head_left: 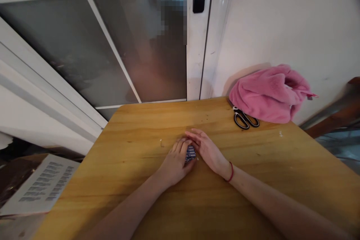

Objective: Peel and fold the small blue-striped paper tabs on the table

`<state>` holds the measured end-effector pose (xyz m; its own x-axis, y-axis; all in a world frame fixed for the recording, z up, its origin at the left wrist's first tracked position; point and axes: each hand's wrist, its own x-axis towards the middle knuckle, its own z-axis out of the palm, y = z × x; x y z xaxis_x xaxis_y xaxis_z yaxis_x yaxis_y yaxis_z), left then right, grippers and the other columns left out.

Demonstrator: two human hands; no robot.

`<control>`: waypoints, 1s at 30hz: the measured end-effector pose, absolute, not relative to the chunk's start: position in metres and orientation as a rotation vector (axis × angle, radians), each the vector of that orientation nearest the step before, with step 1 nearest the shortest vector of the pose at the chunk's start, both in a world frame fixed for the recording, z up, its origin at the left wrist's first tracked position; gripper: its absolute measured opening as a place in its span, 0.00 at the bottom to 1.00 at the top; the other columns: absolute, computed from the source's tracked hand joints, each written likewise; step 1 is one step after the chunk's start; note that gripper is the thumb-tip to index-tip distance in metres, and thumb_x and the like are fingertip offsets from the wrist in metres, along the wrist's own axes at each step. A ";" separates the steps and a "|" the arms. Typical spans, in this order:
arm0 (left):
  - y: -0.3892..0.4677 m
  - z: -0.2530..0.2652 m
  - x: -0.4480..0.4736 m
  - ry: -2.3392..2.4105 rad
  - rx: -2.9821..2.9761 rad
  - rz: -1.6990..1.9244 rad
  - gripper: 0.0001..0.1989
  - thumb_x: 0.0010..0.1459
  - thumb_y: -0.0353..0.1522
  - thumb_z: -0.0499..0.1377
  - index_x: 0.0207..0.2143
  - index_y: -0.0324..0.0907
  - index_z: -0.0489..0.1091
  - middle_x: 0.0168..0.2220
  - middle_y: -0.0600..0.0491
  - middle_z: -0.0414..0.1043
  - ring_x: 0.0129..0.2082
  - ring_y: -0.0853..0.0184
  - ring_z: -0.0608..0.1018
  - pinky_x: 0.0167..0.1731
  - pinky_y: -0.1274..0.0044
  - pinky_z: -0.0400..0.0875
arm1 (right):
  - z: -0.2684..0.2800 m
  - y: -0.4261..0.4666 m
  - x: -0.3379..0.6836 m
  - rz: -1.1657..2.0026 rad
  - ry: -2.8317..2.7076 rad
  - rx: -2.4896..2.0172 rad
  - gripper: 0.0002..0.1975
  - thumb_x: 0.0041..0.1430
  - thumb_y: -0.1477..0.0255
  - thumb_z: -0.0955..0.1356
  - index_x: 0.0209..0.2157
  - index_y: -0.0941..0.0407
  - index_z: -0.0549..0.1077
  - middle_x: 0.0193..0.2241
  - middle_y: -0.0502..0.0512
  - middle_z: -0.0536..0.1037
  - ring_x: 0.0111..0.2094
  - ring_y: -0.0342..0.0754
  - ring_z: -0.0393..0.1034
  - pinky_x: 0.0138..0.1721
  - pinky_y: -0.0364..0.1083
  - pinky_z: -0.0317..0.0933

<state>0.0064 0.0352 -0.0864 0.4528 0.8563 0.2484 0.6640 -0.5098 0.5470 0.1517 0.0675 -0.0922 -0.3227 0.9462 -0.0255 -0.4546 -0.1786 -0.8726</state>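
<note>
My left hand (pixel 176 161) curls round a small blue-and-white striped object (pixel 190 153) on the wooden table. Its fingers and thumb cover much of the object, so its exact kind cannot be made out. My right hand (pixel 208 150), with a red band at the wrist, rests on its edge just to the right of the object. The fingers are stretched out, palm turned toward the left hand, and the fingertips come close to the left fingertips. Whether the right fingers touch the object is unclear.
Black-handled scissors (pixel 244 118) lie at the table's back right, partly under a pink plush cloth (pixel 271 93) against the wall. A framed glass door (pixel 140 45) borders the back edge. A printed cardboard box (pixel 42 183) stands at the lower left, beside the wooden table (pixel 135 127).
</note>
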 end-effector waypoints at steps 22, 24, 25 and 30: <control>0.041 -0.096 0.000 1.225 2.004 0.938 0.26 0.48 0.22 0.54 0.50 0.41 0.52 0.50 0.45 0.58 0.53 0.61 0.63 0.55 0.65 0.56 | -0.094 0.075 0.161 1.942 -0.763 -0.516 0.12 0.53 0.74 0.64 0.41 0.55 0.66 0.46 0.57 0.74 0.50 0.48 0.65 0.59 0.54 0.46; 0.042 -0.095 -0.001 1.188 1.975 0.930 0.26 0.47 0.21 0.54 0.50 0.41 0.53 0.51 0.45 0.58 0.54 0.61 0.62 0.55 0.64 0.54 | -0.093 0.074 0.162 1.966 -0.775 -0.527 0.13 0.52 0.75 0.65 0.41 0.54 0.67 0.45 0.55 0.74 0.50 0.48 0.65 0.58 0.53 0.47; 0.044 -0.095 -0.002 1.142 1.941 0.925 0.26 0.47 0.21 0.53 0.49 0.41 0.54 0.51 0.45 0.58 0.54 0.61 0.61 0.56 0.64 0.53 | -0.093 0.074 0.161 1.988 -0.785 -0.535 0.13 0.51 0.76 0.65 0.41 0.54 0.67 0.45 0.54 0.74 0.49 0.47 0.66 0.58 0.53 0.48; 0.064 -0.091 -0.022 0.750 1.506 0.926 0.27 0.44 0.19 0.49 0.47 0.46 0.54 0.49 0.50 0.61 0.57 0.63 0.60 0.57 0.63 0.50 | -0.092 0.074 0.162 1.913 -0.813 -0.579 0.12 0.51 0.75 0.67 0.39 0.53 0.68 0.40 0.53 0.76 0.47 0.47 0.67 0.57 0.53 0.49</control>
<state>-0.0217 0.0636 -0.0912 0.4834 0.8641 0.1404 -0.0420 -0.1373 0.9896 0.1615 0.0741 -0.0917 -0.4418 0.8954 -0.0559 -0.5813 -0.3332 -0.7423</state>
